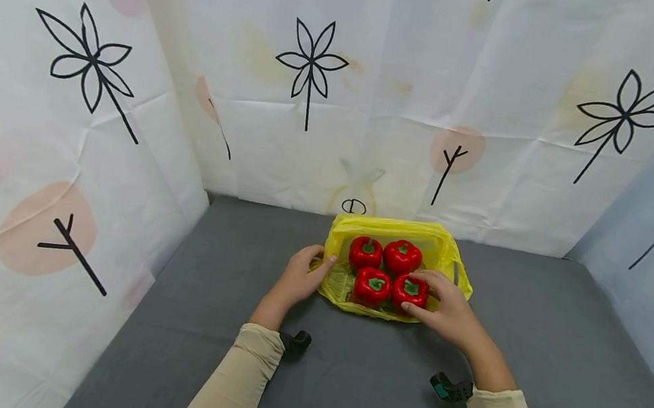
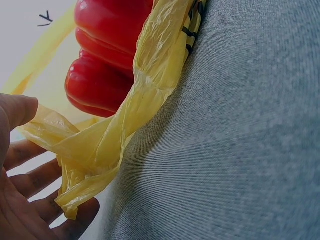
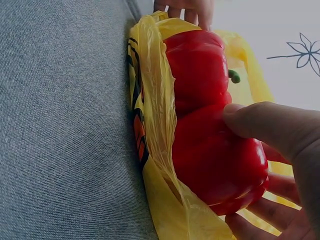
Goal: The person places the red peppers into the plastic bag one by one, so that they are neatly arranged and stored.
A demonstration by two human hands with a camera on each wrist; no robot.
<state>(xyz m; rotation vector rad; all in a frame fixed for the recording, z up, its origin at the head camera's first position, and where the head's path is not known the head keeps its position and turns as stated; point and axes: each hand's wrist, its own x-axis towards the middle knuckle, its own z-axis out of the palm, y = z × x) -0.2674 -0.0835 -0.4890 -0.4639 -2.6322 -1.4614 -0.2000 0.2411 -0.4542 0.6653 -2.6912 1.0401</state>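
Observation:
Several red bell peppers with green stems sit together inside a yellow plastic bag [image 1: 445, 242], which lies spread with its mouth facing up. My left hand [image 1: 301, 272] holds the bag's left edge; in the left wrist view, thin yellow plastic [image 2: 95, 145] runs between the thumb and the fingers. At the bag's front right, my right hand [image 1: 443, 303] grips the nearest right bell pepper [image 1: 410, 292], thumb on its near side and fingers round the far side. Beside it stands the front left bell pepper [image 1: 371, 287]. Two more, a left one [image 1: 365, 254] and a right one [image 1: 402, 258], stand behind.
The bag rests on a grey cloth-covered table [image 1: 342, 376], near its back edge. White sheets [image 1: 372, 87] printed with flowers and twigs rise behind and at both sides. Dark bands, one left [image 1: 295, 342] and one right [image 1: 451, 387], are worn on the wrists.

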